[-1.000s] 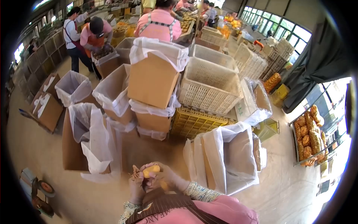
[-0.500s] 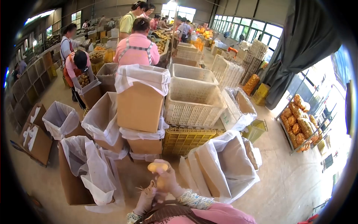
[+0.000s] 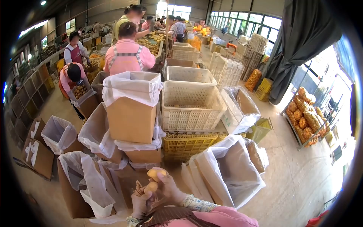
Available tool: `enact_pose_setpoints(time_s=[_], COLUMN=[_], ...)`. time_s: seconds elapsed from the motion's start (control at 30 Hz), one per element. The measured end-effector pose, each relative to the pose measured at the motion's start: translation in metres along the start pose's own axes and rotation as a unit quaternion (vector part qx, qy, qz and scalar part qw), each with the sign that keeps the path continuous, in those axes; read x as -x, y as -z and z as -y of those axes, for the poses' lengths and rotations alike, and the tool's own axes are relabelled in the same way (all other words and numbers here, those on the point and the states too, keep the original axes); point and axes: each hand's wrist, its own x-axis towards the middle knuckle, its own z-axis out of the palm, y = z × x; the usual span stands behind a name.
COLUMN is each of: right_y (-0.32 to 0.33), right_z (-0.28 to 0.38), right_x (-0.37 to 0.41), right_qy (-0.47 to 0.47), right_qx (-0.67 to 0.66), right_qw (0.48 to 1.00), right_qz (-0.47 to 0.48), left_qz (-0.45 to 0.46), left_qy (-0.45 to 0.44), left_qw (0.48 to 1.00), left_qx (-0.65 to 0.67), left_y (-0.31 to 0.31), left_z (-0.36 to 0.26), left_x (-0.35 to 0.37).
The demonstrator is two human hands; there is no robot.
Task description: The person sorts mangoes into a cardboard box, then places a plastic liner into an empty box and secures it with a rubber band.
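Observation:
Low in the centre, my right hand (image 3: 169,189) is closed round a yellow-orange round item (image 3: 155,174), which looks like a potato or fruit. A second, similar piece (image 3: 151,186) lies just below it, between my two hands. My left hand (image 3: 140,202) is closed beside this lower piece, with thin brownish strands (image 3: 139,187) at its fingertips; what exactly it grips is too small to tell. Lined cardboard boxes stand on both sides, one at the left (image 3: 72,189) and one at the right (image 3: 211,170).
Ahead are stacked lined boxes (image 3: 130,117), white crates (image 3: 193,113) and yellow crates (image 3: 187,145). A person in pink (image 3: 126,56) stands beyond them; another (image 3: 73,81) bends over a filled box at the left. Net sacks (image 3: 306,117) rest on a rack at the right.
The view has shifted slightly, and the near boxes appear lower. The lower yellow-orange piece shows more clearly between my hands. The person at the far left has turned more toward the camera.

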Motion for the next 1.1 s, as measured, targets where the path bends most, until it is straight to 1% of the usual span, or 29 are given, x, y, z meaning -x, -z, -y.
enact_pose_setpoints(time_s=[0.03, 0.07, 0.1, 0.13, 0.17, 0.2, 0.23, 0.27, 0.3, 0.33, 0.4, 0.43, 0.47, 0.5, 0.53, 0.57, 0.6, 0.63, 0.67, 0.7, 0.73, 0.77, 0.83, 0.87, 0.9, 0.93, 0.97, 1.03, 1.1], right_y=[0.003, 0.005, 0.015, 0.031, 0.032, 0.029, 0.029, 0.028, 0.026, 0.023, 0.021, 0.022, 0.028, 0.039, 0.049, 0.058, 0.065, 0.071, 0.074, 0.077, 0.078, 0.079, 0.079, 0.091, 0.092, 0.092, 0.093, 0.111, 0.119], right_z=[0.004, 0.006, 0.000, -0.010, -0.007, -0.006, -0.005, -0.006, -0.007, -0.006, -0.006, -0.004, -0.005, -0.010, -0.015, -0.021, -0.026, -0.030, -0.028, -0.024, -0.018, -0.010, 0.010, 0.008, 0.017, 0.028, 0.035, 0.033, 0.035], right_x=[0.002, 0.002, 0.001, -0.002, -0.005, -0.002, -0.002, -0.002, -0.002, -0.001, -0.001, -0.003, -0.006, -0.008, -0.011, -0.014, -0.018, -0.020, -0.022, -0.024, -0.024, -0.026, -0.030, -0.038, -0.040, -0.043, -0.046, -0.057, -0.064], right_qy=[-0.039, -0.077, -0.078, -0.146, -0.213, -0.229, -0.233, -0.246, -0.257, -0.251, -0.270, -0.289, -0.289, -0.319, -0.347, -0.350, -0.338, -0.325, -0.328, -0.361, -0.391, -0.394, -0.382, -0.363, -0.366, -0.348, -0.329, -0.327, -0.352], right_qx=[-0.032, -0.063, -0.062, -0.090, -0.115, -0.119, -0.117, -0.107, -0.096, -0.084, -0.098, -0.110, -0.108, -0.131, -0.154, -0.154, -0.176, -0.197, -0.200, -0.248, -0.295, -0.299, -0.410, -0.384, -0.385, -0.369, -0.351, -0.354, -0.368], right_qw=[0.999, 0.995, 0.995, 0.985, 0.970, 0.966, 0.965, 0.963, 0.961, 0.964, 0.957, 0.950, 0.950, 0.939, 0.922, 0.921, 0.914, 0.903, 0.901, 0.886, 0.865, 0.863, 0.819, 0.839, 0.837, 0.857, 0.875, 0.873, 0.859], right_qz=[-0.013, -0.025, -0.022, -0.006, 0.010, 0.010, 0.011, -0.008, -0.026, -0.030, -0.037, -0.043, -0.040, 0.017, 0.073, 0.075, 0.138, 0.201, 0.202, 0.154, 0.105, 0.106, 0.120, 0.131, 0.131, 0.096, 0.061, 0.072, 0.054], left_qz=[-0.001, -0.020, -0.040, -0.042, -0.063, -0.085, -0.089, -0.060, -0.028, -0.029, -0.042, -0.044, -0.054, -0.063, -0.066, -0.058, -0.051, -0.055, -0.056, -0.056, -0.050, -0.060, 0.077, 0.035, -0.007, 0.105, 0.098, 0.043, -0.002], left_qy=[-0.001, -0.026, -0.051, -0.054, -0.097, -0.138, -0.138, -0.230, -0.318, -0.318, -0.216, -0.218, -0.162, -0.104, -0.105, -0.077, -0.047, -0.047, -0.037, -0.028, -0.116, -0.058, -0.111, -0.092, -0.073, -0.132, -0.156, -0.204, -0.240], left_qw=[1.000, 0.999, 0.995, 0.995, 0.986, 0.974, 0.974, 0.940, 0.888, 0.888, 0.927, 0.927, 0.952, 0.971, 0.970, 0.980, 0.988, 0.988, 0.995, 0.998, 0.979, 0.993, 0.960, 0.956, 0.949, 0.915, 0.912, 0.911, 0.907], left_qx=[0.000, -0.038, -0.076, -0.074, -0.116, -0.158, -0.156, -0.245, -0.330, -0.331, -0.303, -0.302, -0.255, -0.207, -0.207, -0.173, -0.138, -0.138, -0.075, -0.012, -0.161, 0.088, 0.244, 0.275, 0.307, 0.368, 0.366, 0.355, 0.346], left_y=[0.000, 0.002, 0.004, 0.004, 0.004, 0.004, 0.007, 0.012, 0.015, 0.018, 0.016, 0.012, 0.006, 0.000, -0.005, -0.010, -0.013, -0.012, -0.007, 0.001, 0.013, 0.025, 0.035, 0.044, 0.051, 0.054, 0.059, 0.073, 0.087], left_z=[0.001, 0.003, 0.006, 0.008, 0.010, 0.013, 0.019, 0.024, 0.029, 0.035, 0.037, 0.037, 0.034, 0.030, 0.026, 0.022, 0.020, 0.019, 0.018, 0.019, 0.022, 0.025, 0.013, 0.007, 0.004, 0.007, 0.005, 0.006, 0.009], left_x=[-0.003, -0.007, -0.009, -0.012, -0.014, -0.016, -0.020, -0.026, -0.030, -0.031, -0.031, -0.031, -0.028, -0.026, -0.024, -0.023, -0.022, -0.020, -0.018, -0.017, -0.020, -0.013, -0.001, 0.012, 0.027, 0.035, 0.047, 0.073, 0.098])
